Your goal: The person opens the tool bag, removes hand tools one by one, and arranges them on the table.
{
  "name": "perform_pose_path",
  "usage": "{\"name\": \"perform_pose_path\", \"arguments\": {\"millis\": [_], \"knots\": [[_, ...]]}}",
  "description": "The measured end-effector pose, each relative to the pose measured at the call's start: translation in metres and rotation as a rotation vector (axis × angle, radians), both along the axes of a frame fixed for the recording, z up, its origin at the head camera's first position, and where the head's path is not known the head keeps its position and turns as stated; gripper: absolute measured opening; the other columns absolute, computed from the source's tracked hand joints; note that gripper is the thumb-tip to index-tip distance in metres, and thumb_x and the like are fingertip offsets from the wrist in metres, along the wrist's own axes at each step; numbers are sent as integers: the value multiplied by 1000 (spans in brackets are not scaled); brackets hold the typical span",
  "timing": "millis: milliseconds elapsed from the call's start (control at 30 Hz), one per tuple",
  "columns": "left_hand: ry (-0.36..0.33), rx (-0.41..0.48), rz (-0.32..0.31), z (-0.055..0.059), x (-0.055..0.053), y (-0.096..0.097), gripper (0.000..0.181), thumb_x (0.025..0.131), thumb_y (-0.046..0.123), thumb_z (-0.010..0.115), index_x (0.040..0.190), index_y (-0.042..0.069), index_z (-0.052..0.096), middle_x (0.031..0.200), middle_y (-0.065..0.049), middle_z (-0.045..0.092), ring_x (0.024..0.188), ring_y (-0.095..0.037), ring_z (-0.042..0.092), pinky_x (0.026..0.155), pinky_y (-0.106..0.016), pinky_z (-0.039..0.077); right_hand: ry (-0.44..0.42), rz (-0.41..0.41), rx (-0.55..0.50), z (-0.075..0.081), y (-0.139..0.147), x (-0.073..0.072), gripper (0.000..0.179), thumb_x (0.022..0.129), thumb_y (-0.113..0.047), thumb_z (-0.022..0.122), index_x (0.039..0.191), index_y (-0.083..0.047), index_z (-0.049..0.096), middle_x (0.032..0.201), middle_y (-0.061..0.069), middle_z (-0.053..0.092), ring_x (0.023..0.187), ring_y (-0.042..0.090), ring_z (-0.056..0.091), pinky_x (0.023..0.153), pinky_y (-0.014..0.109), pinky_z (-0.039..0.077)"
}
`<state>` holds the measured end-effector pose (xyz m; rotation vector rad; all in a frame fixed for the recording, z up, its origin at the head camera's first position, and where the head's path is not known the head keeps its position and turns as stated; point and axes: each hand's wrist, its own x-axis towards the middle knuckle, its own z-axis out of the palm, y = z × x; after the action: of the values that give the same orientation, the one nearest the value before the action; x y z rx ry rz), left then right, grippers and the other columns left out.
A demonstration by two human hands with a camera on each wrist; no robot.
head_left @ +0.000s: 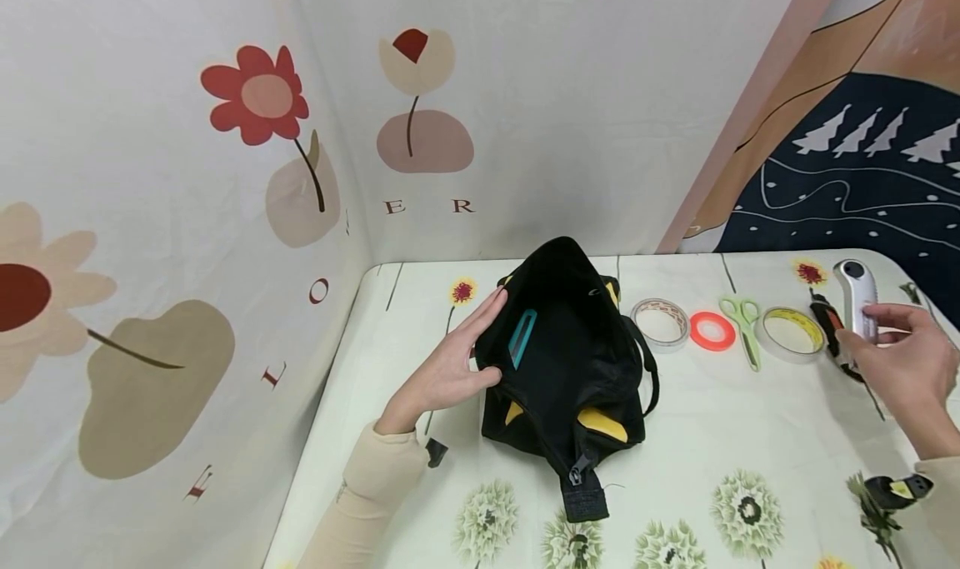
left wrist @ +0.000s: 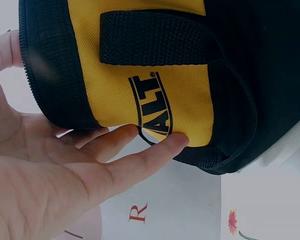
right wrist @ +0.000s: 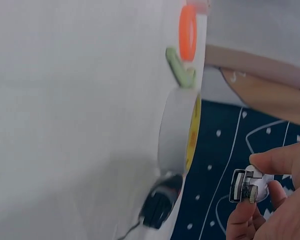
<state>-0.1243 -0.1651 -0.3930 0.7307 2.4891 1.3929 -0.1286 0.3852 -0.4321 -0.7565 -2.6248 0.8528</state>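
A black-and-yellow zip tool bag (head_left: 558, 419) stands with its mouth gaping. My left hand (head_left: 457, 361) holds the left rim, thumb on the inner side and fingers spread along the outer wall. The left wrist view shows these fingers on the yellow panel (left wrist: 187, 95), below a black strap (left wrist: 155, 37). Inside the bag lies a long teal-edged item (head_left: 522, 338). Over at the right, my right hand (head_left: 907, 361) pinches a silver utility knife (head_left: 857, 294) by its body. Its metal head and knurled wheel (right wrist: 253, 194) face the right wrist camera.
Right of the bag are a clear tape roll (head_left: 660, 322), a red tape roll (head_left: 712, 331), green scissors (head_left: 746, 327) and a yellow-cored tape roll (head_left: 793, 333). A black-and-red tool (head_left: 828, 327) lies beside them. Printed cloth walls (head_left: 525, 186) stand behind the table.
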Motion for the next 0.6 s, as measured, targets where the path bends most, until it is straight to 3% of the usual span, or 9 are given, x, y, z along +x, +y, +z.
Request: {"name": "perform_pose_path", "arguments": {"millis": [167, 267, 400, 600], "knots": [[0, 5, -4, 0, 0, 0, 99, 93, 3, 62, 180, 16, 17, 187, -1, 7, 171, -32, 16, 119, -73, 39, -2, -4, -48, -4, 16, -2, 52, 102, -1, 69, 148, 9, 49, 132, 32, 52, 91, 21, 40, 51, 11, 33], [1, 5, -4, 0, 0, 0, 99, 92, 4, 62, 180, 17, 17, 187, 0, 7, 171, -32, 16, 119, -73, 40, -8, -7, -73, -6, 25, -3, 50, 102, 0, 67, 147, 9, 47, 124, 28, 50, 88, 17, 39, 50, 12, 36], [7, 4, -6, -1, -1, 0, 99, 92, 4, 62, 180, 17, 17, 187, 0, 7, 171, -32, 16, 119, -72, 41, -1, -21, -76, -9, 33, -3, 47, 101, 1, 67, 143, 10, 48, 129, 29, 53, 85, 10, 38, 50, 13, 37], [9, 6, -8, -2, -1, 0, 99, 92, 3, 62, 180, 17, 17, 187, 0, 7, 171, -31, 16, 119, -72, 41, 7, -7, -14, -15, 43, -2, 51, 101, 3, 66, 149, 11, 50, 144, 38, 52, 86, 21, 41, 52, 15, 33]]}}
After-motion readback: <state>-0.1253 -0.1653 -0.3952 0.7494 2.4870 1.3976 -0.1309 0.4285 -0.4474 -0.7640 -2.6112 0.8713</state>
